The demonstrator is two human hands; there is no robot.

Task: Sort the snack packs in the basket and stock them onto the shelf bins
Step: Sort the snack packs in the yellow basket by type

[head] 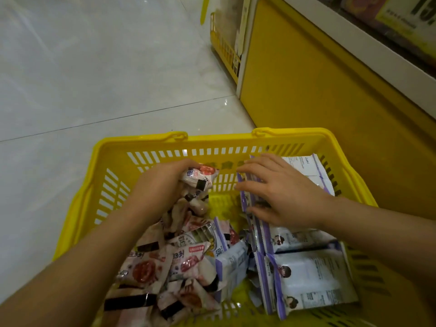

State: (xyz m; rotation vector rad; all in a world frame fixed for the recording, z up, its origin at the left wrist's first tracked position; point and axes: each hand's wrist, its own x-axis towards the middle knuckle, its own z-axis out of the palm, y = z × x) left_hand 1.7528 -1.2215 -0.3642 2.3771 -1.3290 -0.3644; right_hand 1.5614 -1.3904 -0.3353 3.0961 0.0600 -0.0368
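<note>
Shelf point(306, 74) stands just beyond the basket point(146, 147), which holds pink packs point(151, 267) left, purple packs point(316, 274) right. Left hand point(162, 182) grips a pink bunch; right hand point(280, 190) lies spread flat on purple ones.

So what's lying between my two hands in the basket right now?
Head view: nothing. Only bare basket wall and floor between the left hand, gripping pink snack packs, and right hand.

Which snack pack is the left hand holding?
Look in the yellow basket on the floor. By its far wall, the left hand grips a white pack with a red picture, lifted above the pile, unlike the others lying loose.
</note>
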